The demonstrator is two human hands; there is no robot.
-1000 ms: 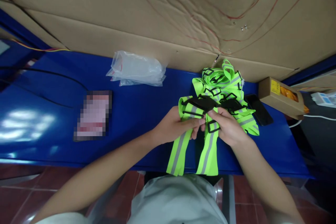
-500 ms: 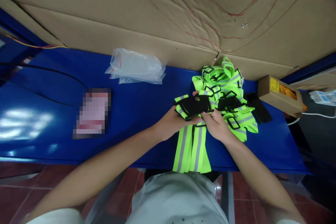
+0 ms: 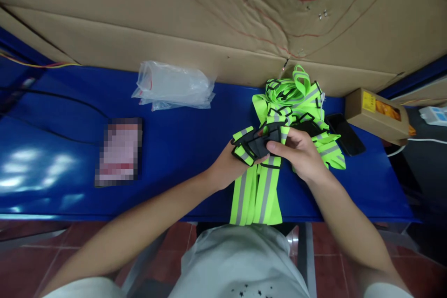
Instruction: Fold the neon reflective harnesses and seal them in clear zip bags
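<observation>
Nearest, the folded reflective strap [image 3: 256, 191] hangs its neon-yellow and grey tails over the front edge of the blue worktop [image 3: 181, 149]. Above them the left hand [image 3: 226, 165] and right hand [image 3: 302, 153] meet on its bunched top, each grip closed around the black buckle end. Just behind lies a pile of similar straps [image 3: 296, 98], a black phone [image 3: 347, 135] beside it. Farther back sit clear plastic bags [image 3: 172, 86], a small cardboard box [image 3: 377, 114] and the cardboard wall [image 3: 209, 18]
</observation>
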